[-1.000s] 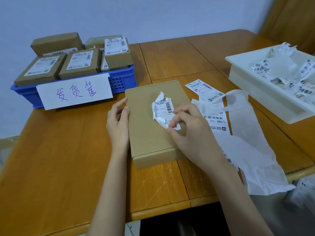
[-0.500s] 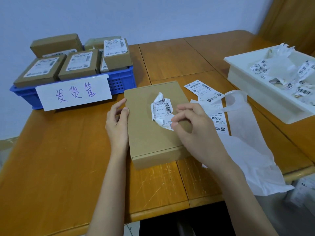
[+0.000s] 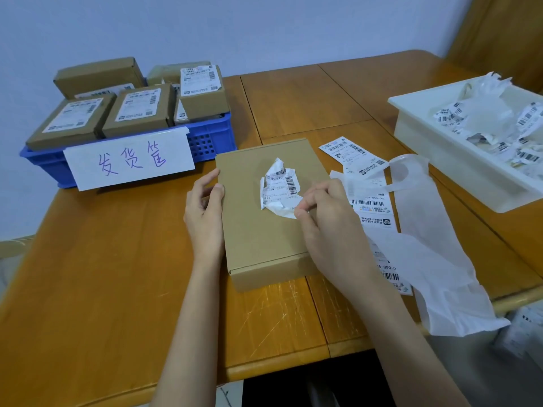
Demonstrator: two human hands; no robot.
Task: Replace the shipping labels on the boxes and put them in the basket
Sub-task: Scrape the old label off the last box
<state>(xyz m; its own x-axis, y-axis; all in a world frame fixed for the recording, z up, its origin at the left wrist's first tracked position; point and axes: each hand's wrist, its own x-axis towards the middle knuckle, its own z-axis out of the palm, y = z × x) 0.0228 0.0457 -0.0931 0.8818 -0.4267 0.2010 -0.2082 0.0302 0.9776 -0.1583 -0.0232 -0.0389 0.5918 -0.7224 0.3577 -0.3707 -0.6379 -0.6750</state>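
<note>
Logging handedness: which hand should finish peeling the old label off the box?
Right. The right hand already pinches the crumpled old label at its edge; the left hand braces the box.

glossy scratched orange wooden surface (image 3: 117, 274) | matt brown cardboard box (image 3: 258, 236), centre | crumpled white paper label (image 3: 279, 189) | perforated blue plastic basket (image 3: 211, 139), upper left | smooth white plastic tray (image 3: 440, 148), right
</note>
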